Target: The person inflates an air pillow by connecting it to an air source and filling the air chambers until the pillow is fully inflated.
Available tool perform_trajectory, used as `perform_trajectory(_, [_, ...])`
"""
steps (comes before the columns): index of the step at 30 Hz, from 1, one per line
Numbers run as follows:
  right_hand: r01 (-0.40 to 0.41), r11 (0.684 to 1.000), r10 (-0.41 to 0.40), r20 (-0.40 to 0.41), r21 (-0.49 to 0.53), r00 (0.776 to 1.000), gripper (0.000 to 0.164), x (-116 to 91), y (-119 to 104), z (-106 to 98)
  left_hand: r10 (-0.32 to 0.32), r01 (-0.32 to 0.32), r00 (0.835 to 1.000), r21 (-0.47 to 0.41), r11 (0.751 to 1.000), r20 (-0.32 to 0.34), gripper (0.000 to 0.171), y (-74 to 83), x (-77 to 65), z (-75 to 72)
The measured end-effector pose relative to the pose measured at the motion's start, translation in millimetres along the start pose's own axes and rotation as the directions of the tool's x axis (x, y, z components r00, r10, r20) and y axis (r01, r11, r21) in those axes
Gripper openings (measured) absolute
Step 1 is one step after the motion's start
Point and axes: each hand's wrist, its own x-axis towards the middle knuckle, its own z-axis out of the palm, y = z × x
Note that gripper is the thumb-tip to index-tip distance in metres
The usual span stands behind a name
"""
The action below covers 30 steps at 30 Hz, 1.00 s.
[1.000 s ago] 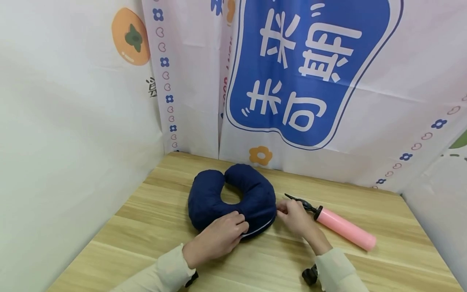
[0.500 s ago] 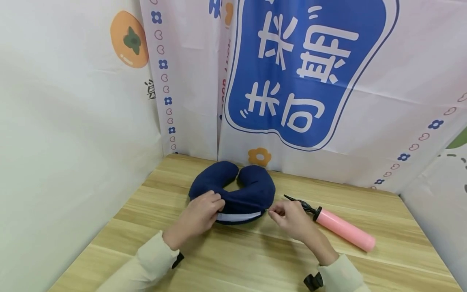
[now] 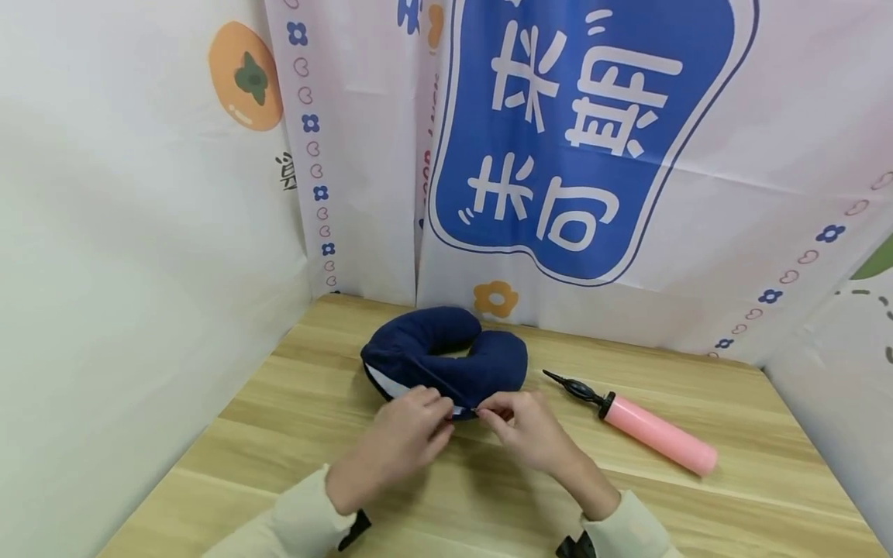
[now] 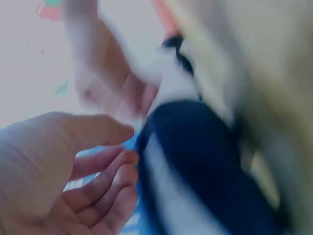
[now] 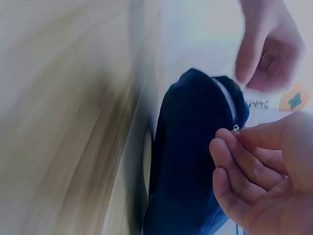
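Note:
A navy U-shaped neck pillow (image 3: 408,345) lies on the table, its near edge parted along a zipper that shows a white inside (image 3: 384,380). My right hand (image 3: 533,434) pinches the small metal zipper pull (image 5: 235,128) between thumb and forefinger, at the front edge of the pillow. Just left of it, my left hand (image 3: 398,438) hovers at the white opening. In the left wrist view the left thumb and loosely bent fingers (image 4: 98,129) stand apart beside the navy fabric, with nothing seen between them.
A pink hand pump (image 3: 659,434) with a black nozzle lies to the right of the pillow on the wood-grain table (image 3: 279,418). Behind stands a printed white cloth backdrop (image 3: 370,155), with a white wall (image 3: 139,271) at the left.
The zipper pull has moved left along the front edge with my right hand. The pillow has turned clockwise. My left hand went left, then came back right beside the right hand.

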Motion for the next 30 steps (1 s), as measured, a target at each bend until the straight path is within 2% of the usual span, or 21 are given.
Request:
perform_trajectory(3, [0.007, 1.000, -0.007, -0.003, 0.011, 1.000, 0.009, 1.1, -7.3, 3.9, 0.009, -0.008, 1.000, 0.042, 0.999, -0.024, 0.015, 12.2, 0.4, 18.3])
perform_trajectory(8, [0.009, 1.000, -0.009, -0.007, 0.018, 1.000, 0.009, 4.0, -16.6, 7.8, 0.014, 0.011, 0.986, 0.145, 0.989, -0.168, 0.020, 14.8, 0.9, 36.4])
perform_trajectory(11, [0.014, 1.000, -0.013, -0.006, 0.026, 1.000, 0.008, 5.2, -18.6, 6.8, 0.038, -0.001, 0.974, 0.166, 0.986, -0.222, 0.020, 12.7, 3.8, 40.2])
perform_trajectory(16, [0.030, 0.999, -0.030, 0.007, 0.035, 1.000, 0.004, 4.2, -16.0, 0.7, 0.088, -0.046, 0.964, 0.172, 0.984, -0.250, 0.017, 9.9, 6.7, 43.8])
perform_trajectory(20, [0.121, 0.992, -0.122, -0.039, -0.027, 0.992, 0.011, 2.3, -12.4, -4.0, 0.068, -0.027, 0.961, 0.151, 0.988, -0.269, 0.013, 8.5, 5.3, 42.2])
perform_trajectory(22, [0.200, 0.975, -0.208, -0.081, -0.097, 0.975, 0.017, 2.4, -10.6, -4.0, 0.050, -0.009, 0.959, 0.146, 0.989, -0.279, 0.012, 8.2, 4.9, 39.2])
perform_trajectory(24, [0.282, 0.942, -0.306, -0.118, -0.180, 0.945, 0.024, 3.8, -8.6, -1.6, 0.031, 0.013, 0.958, 0.152, 0.988, -0.285, 0.012, 8.8, 5.6, 35.0])
perform_trajectory(27, [0.380, 0.873, -0.438, -0.148, -0.305, 0.887, 0.034, 7.5, -5.3, 5.5, 0.004, 0.051, 0.956, 0.178, 0.983, -0.294, 0.016, 9.9, 8.0, 27.7])
perform_trajectory(30, [0.427, 0.803, -0.527, -0.161, -0.415, 0.835, 0.040, 13.1, -4.1, 14.0, -0.029, 0.090, 0.955, 0.197, 0.976, -0.297, 0.021, 10.2, 11.1, 21.1])
